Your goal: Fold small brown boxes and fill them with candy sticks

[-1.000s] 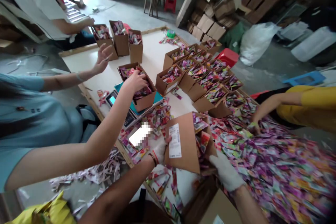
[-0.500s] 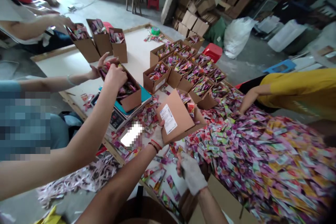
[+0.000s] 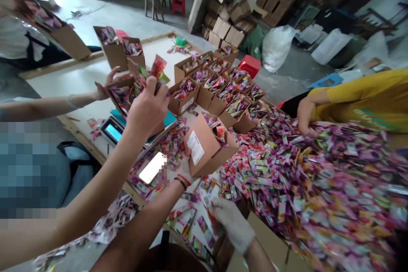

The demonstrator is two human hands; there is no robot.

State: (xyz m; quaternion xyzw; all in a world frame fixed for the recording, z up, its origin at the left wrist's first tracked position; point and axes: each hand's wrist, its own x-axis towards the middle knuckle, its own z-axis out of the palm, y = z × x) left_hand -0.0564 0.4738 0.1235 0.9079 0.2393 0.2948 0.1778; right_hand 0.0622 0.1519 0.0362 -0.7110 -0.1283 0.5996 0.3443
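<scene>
**Left hand (image 3: 185, 169) steadies a tilted box (image 3: 208, 151); right hand (image 3: 232, 223) is low by loose packets (image 3: 205, 227)**

In the head view, the left forearm slants up from the near end of the surface (image 3: 159, 53), crossing its wooden left edge. Bracelets (image 3: 182, 180) circle the wrist. The gloved left hand grips the near lower side of the box, thumb pressed against the face beside a white label (image 3: 195, 148); its other fingers are hidden. The box, filled with packets, leans with its mouth away from the person, between the left edge and the large heap (image 3: 302, 178) along the right side.

The right forearm rises from below, wrist angled leftward, the back of the glove turned up. This hand is close to the surface's near end, fingers pointing left at a packet; blur makes it impossible to tell whether they pinch it.

A phone (image 3: 151, 168) lies left of the left hand. Beyond it, a co-worker's hand (image 3: 149, 104) clutches packets above a box on a scale (image 3: 110, 131) near the left edge. Another co-worker's hand (image 3: 304, 117) touches the heap's far side.
</scene>
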